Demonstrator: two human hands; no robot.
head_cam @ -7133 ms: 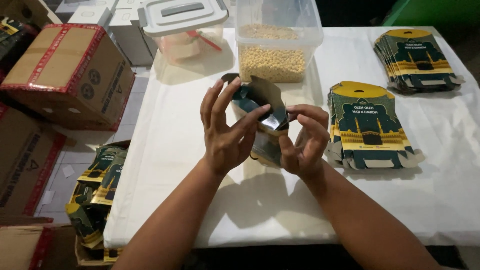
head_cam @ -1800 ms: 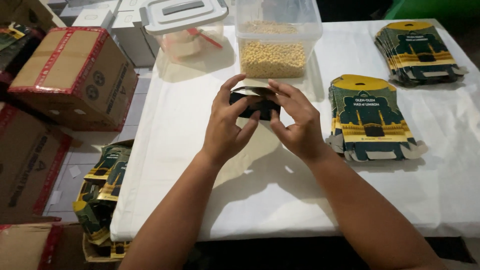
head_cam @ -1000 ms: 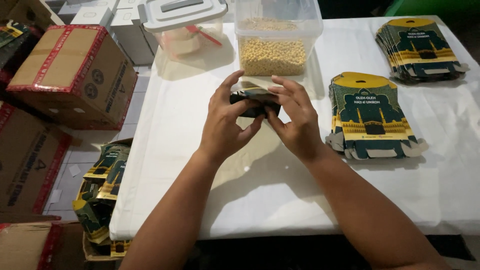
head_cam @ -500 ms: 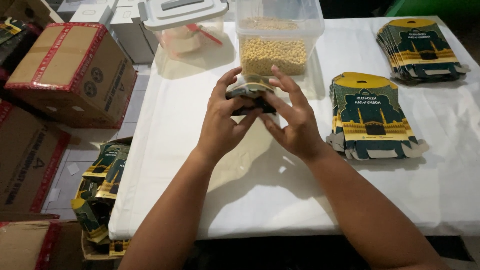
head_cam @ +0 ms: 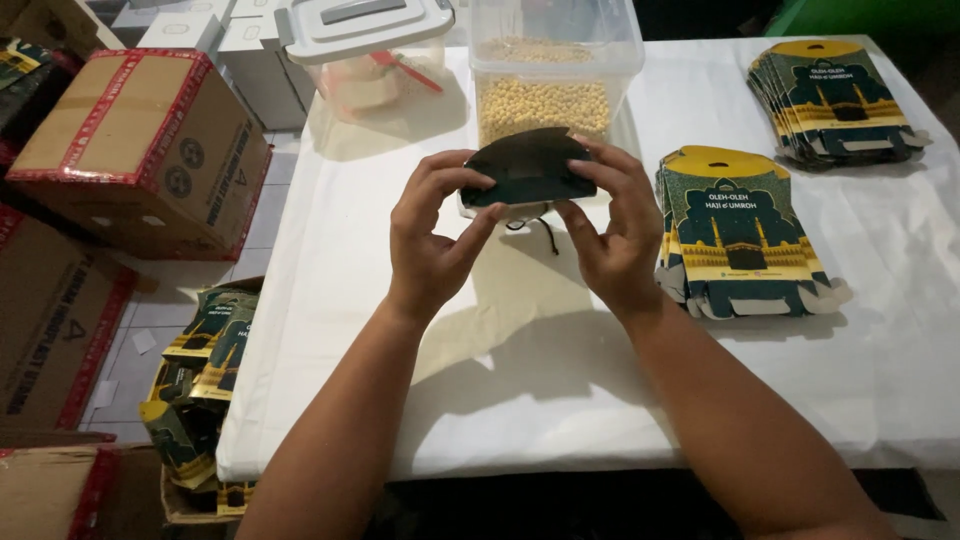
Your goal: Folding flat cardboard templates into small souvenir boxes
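Both hands hold a small dark green and yellow cardboard gift box (head_cam: 528, 172) above the white-covered table (head_cam: 520, 380), just in front of a tub of yellow beans. My left hand (head_cam: 432, 238) grips its left side with fingers curled over the top edge. My right hand (head_cam: 613, 232) grips its right side. The box's rounded dark flap faces me, and a thin dark cord hangs below it.
A clear tub of yellow beans (head_cam: 545, 95) and a lidded clear tub (head_cam: 375, 55) stand at the back. Two stacks of flat printed boxes (head_cam: 740, 235) (head_cam: 835, 100) lie on the right. Cardboard cartons (head_cam: 140, 145) and a carton of folded boxes (head_cam: 200, 390) sit on the floor, left.
The box has been turned and raised so that its rounded dark flap now faces me. Both hands shifted from pressing on its top to gripping its two sides.
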